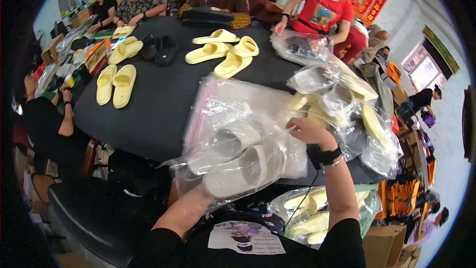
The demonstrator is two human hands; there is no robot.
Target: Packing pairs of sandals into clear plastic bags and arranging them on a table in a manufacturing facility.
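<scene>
A pair of light grey slippers [237,171] lies tilted inside a clear plastic bag [277,161] at the table's near edge. My left hand [202,197] is at the heel end, holding the bagged pair from below; its fingers are hidden behind the slippers and plastic. At the bag's right side, my right hand [308,132] has its fingers bent together on the plastic edge. Beneath the bag lies a stack of flat clear bags [223,97]. Bagged grey and yellow slippers [337,99] are heaped just beyond my right hand.
Loose yellow slippers [116,85] and a black pair [159,49] rest on the black table [163,94]. More bagged yellow slippers [307,218] sit below the near edge. A person in red [322,7] handles bags across the table; other people sit around it. A black stool [89,218] stands lower left.
</scene>
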